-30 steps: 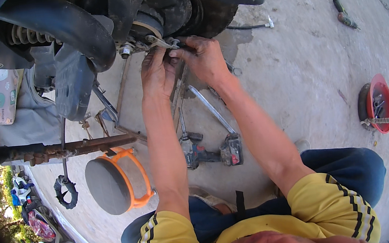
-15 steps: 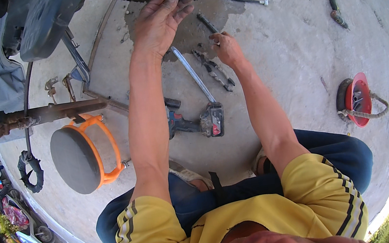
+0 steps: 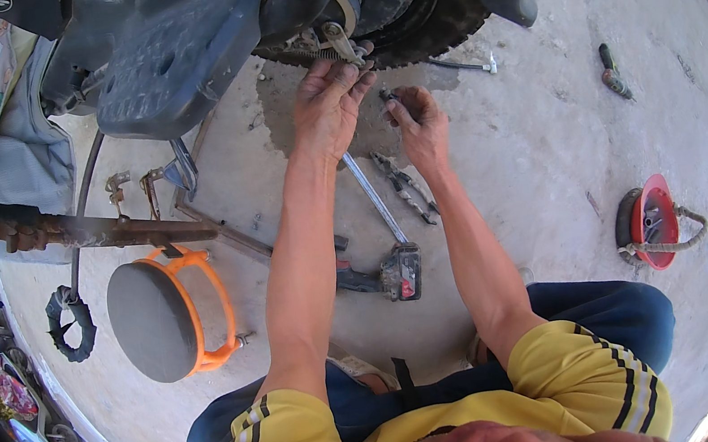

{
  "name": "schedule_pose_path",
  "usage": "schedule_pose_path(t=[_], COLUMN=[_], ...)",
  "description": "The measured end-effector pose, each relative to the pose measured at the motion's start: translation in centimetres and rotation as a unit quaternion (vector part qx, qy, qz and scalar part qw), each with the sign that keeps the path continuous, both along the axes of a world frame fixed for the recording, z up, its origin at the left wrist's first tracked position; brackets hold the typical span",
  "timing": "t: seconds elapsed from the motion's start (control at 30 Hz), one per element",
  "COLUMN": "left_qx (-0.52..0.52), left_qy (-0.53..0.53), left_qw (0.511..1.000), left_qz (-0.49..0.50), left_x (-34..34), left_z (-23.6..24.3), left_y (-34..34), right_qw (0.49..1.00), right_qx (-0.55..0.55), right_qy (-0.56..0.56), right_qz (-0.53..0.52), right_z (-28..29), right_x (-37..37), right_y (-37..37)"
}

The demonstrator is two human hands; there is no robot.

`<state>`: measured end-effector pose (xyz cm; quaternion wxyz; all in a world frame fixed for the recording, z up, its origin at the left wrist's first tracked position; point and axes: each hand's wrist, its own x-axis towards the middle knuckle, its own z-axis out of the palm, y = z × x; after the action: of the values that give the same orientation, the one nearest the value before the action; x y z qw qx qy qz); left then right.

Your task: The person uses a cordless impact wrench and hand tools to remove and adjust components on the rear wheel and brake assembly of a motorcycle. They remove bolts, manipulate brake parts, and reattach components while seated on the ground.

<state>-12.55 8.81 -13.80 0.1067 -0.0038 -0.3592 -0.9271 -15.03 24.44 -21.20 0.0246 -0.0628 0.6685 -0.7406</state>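
My left hand (image 3: 326,109) is closed at the metal brake linkage (image 3: 337,38), beside a spring under the black wheel (image 3: 422,26) of the raised vehicle. A little to its right, my right hand (image 3: 421,128) grips a dark tool (image 3: 388,95), mostly hidden by my fingers. Below my hands, a long silver bar (image 3: 369,196) and pliers (image 3: 409,191) lie on the concrete, with a cordless power tool (image 3: 400,273) partly behind my left forearm.
An orange-framed stool (image 3: 148,318) and rusty bar (image 3: 83,227) are at left, below grey cloth (image 3: 25,195). At right lie a green-black tool (image 3: 612,72) and red bowl (image 3: 652,220). A hose (image 3: 463,64) lies behind my right hand. Parked scooters (image 3: 15,386) show far left.
My right hand left the linkage, took hold of the dark tool on the floor, then moved back up nearer my left hand, which stays at the linkage. The view has shifted.
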Motion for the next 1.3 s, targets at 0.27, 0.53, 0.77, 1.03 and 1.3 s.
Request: schedule_pose_path(t=[0.27,0.53,0.77,1.03,1.3], left_qx=[0.008,0.005,0.019,0.011,0.012], left_qy=[0.010,0.035,0.025,0.052,0.005], left_qw=[1.000,0.999,0.998,0.998,0.999], left_qz=[0.025,0.040,0.045,0.019,0.050], left_x=[-0.1,-0.7,-0.5,-1.0,-1.6], left_z=[0.4,-0.9,-0.1,-1.0,-1.4], left_y=[0.8,0.5,0.8,0.2,-0.2], right_qw=[0.996,0.992,0.987,0.974,0.972], right_qx=[0.036,0.056,0.129,0.185,0.196], right_qy=[0.075,0.108,0.097,0.129,0.125], right_qz=[-0.003,0.017,0.017,-0.002,-0.006], right_z=[10.5,10.4,12.4,11.2,12.2], right_x=[0.0,-0.8,-0.7,-1.6,-0.9], right_y=[-0.6,-0.8,-0.8,-1.6,-1.8])
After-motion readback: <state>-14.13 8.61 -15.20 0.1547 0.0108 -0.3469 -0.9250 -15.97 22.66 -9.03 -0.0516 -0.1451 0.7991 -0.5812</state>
